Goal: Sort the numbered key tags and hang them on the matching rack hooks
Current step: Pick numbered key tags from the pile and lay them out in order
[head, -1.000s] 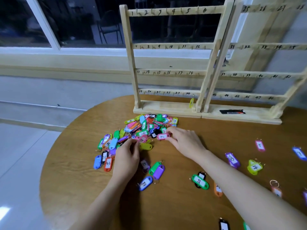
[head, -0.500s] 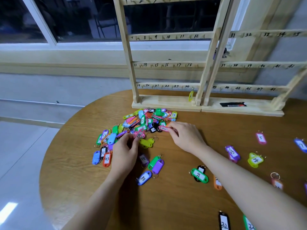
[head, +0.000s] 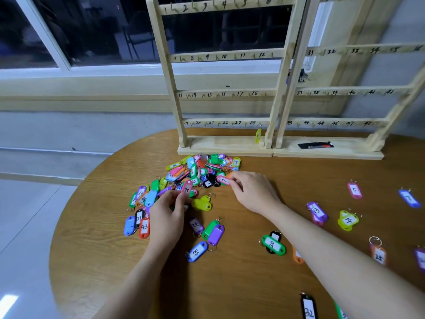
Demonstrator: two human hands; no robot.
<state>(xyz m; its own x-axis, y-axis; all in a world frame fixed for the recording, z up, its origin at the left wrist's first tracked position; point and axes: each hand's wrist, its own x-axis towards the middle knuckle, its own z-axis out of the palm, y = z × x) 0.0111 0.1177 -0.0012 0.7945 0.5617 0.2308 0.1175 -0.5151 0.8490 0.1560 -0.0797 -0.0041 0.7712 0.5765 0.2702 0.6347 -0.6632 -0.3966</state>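
Observation:
A heap of coloured numbered key tags (head: 195,173) lies on the round wooden table (head: 241,284), just in front of two wooden racks (head: 225,56) with numbered hooks. My right hand (head: 253,191) pinches a pink tag marked 7 (head: 223,180) at the heap's right edge. My left hand (head: 166,215) holds a pink tag (head: 187,187) upright at its fingertips on the heap's near side. One yellow tag (head: 258,135) hangs on the hook by number 24.
Sorted-out tags lie scattered on the right: a pink 5 (head: 354,190), a blue 7 (head: 409,198), a yellow 14 (head: 347,220), a green 20 (head: 273,244). A black card (head: 315,145) rests on the right rack's base. The table's curved edge runs along the left.
My left hand has lifted a pink tag up out of the heap. My right hand keeps its pinch on the pink 7 tag. The camera tilted up slightly.

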